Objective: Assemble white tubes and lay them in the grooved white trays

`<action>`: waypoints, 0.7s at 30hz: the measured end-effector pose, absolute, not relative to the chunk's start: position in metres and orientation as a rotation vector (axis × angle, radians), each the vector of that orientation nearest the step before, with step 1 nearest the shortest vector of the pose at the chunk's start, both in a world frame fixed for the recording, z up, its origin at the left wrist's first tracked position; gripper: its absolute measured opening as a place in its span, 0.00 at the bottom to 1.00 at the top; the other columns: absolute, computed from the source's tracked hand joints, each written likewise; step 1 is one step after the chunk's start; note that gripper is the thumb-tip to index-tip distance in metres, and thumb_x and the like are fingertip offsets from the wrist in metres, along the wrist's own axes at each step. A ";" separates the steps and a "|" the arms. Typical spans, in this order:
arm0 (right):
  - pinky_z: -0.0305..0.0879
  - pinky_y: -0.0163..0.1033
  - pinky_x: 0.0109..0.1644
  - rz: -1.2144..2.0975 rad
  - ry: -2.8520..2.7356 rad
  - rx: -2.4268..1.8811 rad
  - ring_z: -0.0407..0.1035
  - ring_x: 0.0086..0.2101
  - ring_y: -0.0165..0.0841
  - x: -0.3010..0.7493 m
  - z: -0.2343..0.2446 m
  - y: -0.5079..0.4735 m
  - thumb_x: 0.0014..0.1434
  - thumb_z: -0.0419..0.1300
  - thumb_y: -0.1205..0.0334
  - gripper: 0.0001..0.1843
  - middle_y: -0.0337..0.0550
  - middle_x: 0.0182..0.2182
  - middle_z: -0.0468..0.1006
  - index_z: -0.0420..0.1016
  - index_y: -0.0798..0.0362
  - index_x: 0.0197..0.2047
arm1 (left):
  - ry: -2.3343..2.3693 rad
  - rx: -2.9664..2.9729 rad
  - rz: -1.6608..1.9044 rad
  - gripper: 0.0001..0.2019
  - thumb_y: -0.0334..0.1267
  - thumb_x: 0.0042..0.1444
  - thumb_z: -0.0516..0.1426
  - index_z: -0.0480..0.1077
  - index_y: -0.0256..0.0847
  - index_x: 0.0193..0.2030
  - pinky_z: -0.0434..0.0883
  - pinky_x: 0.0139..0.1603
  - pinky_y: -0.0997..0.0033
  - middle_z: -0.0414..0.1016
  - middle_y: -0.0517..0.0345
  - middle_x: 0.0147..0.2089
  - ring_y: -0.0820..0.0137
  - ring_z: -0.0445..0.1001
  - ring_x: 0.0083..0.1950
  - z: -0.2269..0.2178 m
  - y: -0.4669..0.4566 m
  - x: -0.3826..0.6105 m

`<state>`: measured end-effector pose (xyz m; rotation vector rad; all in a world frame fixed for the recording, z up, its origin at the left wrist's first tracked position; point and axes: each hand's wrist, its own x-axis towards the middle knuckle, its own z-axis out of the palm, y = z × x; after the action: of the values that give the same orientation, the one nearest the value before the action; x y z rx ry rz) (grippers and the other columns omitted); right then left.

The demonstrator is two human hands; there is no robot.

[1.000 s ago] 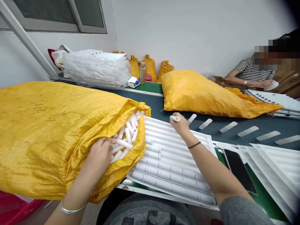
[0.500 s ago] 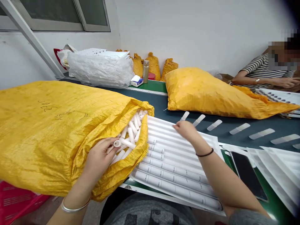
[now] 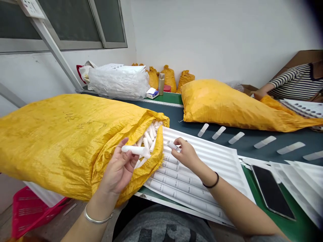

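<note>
My left hand [image 3: 118,171], palm turned up, pinches a white plastic tube [image 3: 133,150] between thumb and fingers. It is just in front of the mouth of a large yellow woven sack [image 3: 75,134] filled with similar white tubes [image 3: 148,134]. My right hand [image 3: 186,154] grips a short tube [image 3: 172,145] with a dark printed mark, over a white grooved tray [image 3: 214,151]. Printed tubes [image 3: 184,188] lie end to end in the tray's near grooves. Part of the tray is hidden under my right forearm.
Pale flat-ended tubes [image 3: 237,137] stand in a row on the dark belt [image 3: 174,116]. A second yellow sack [image 3: 222,104] lies behind them. A phone [image 3: 272,191] and stacked trays [image 3: 300,185] are at right. A co-worker in a striped top [image 3: 295,80] sits far right.
My left hand has lifted a tube out of the sack's mouth. My right hand has come back from the belt side toward the sack and now holds a printed tube. The view has shifted slightly.
</note>
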<state>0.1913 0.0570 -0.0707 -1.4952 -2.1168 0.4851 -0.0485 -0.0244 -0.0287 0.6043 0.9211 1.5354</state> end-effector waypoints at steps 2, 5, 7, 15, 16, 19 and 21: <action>0.68 0.38 0.40 0.753 -1.956 -1.252 0.70 0.36 0.33 0.193 -0.052 0.035 0.57 0.57 0.61 0.08 0.44 0.36 0.73 0.66 0.54 0.40 | 0.880 0.523 1.473 0.19 0.31 0.51 0.62 0.66 0.44 0.50 0.75 0.42 0.84 0.76 0.61 0.43 0.80 0.77 0.37 -0.027 -0.025 -0.039; 0.70 0.37 0.33 1.224 -1.662 -0.842 0.71 0.31 0.30 0.194 -0.030 0.006 0.58 0.60 0.57 0.12 0.43 0.36 0.73 0.67 0.53 0.43 | 0.861 0.543 1.417 0.16 0.31 0.49 0.64 0.68 0.43 0.44 0.75 0.44 0.81 0.76 0.62 0.42 0.79 0.77 0.39 -0.028 -0.028 -0.022; 0.71 0.37 0.33 1.252 -1.602 -0.769 0.72 0.30 0.30 0.198 -0.021 -0.004 0.59 0.61 0.57 0.13 0.44 0.38 0.74 0.69 0.52 0.46 | 0.889 0.643 1.409 0.17 0.35 0.46 0.67 0.68 0.43 0.43 0.76 0.43 0.77 0.76 0.63 0.39 0.77 0.78 0.38 -0.031 -0.030 -0.014; 0.67 0.46 0.54 0.552 -2.091 -0.708 0.69 0.49 0.38 0.224 -0.013 -0.004 0.64 0.54 0.66 0.16 0.50 0.47 0.74 0.71 0.48 0.55 | 1.247 1.542 1.169 0.16 0.43 0.54 0.62 0.75 0.37 0.46 0.73 0.35 0.72 0.78 0.53 0.38 0.68 0.76 0.36 -0.030 -0.039 -0.019; 0.67 0.46 0.53 0.536 -2.099 -0.706 0.70 0.48 0.38 0.225 -0.014 -0.004 0.64 0.53 0.66 0.16 0.50 0.46 0.75 0.70 0.48 0.55 | 1.257 1.625 1.116 0.16 0.43 0.55 0.60 0.75 0.38 0.48 0.73 0.37 0.71 0.79 0.52 0.40 0.67 0.76 0.37 -0.030 -0.040 -0.020; 0.68 0.43 0.50 0.547 -2.096 -0.745 0.71 0.44 0.36 0.226 -0.017 -0.004 0.64 0.55 0.64 0.14 0.48 0.44 0.76 0.70 0.48 0.53 | 1.289 1.847 1.055 0.15 0.40 0.58 0.58 0.73 0.41 0.52 0.72 0.43 0.68 0.79 0.53 0.44 0.65 0.76 0.42 -0.027 -0.042 -0.022; 0.69 0.40 0.44 0.588 -2.083 -0.804 0.71 0.39 0.34 0.226 -0.018 -0.004 0.63 0.56 0.63 0.13 0.46 0.41 0.77 0.70 0.49 0.51 | 1.309 2.003 1.074 0.15 0.39 0.59 0.57 0.73 0.42 0.52 0.71 0.46 0.67 0.78 0.53 0.45 0.65 0.75 0.44 -0.026 -0.043 -0.022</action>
<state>0.2259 -0.0041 -0.0177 -0.8043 -2.0825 0.5882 -0.0219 -0.0427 -0.0260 2.0029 1.3091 1.0744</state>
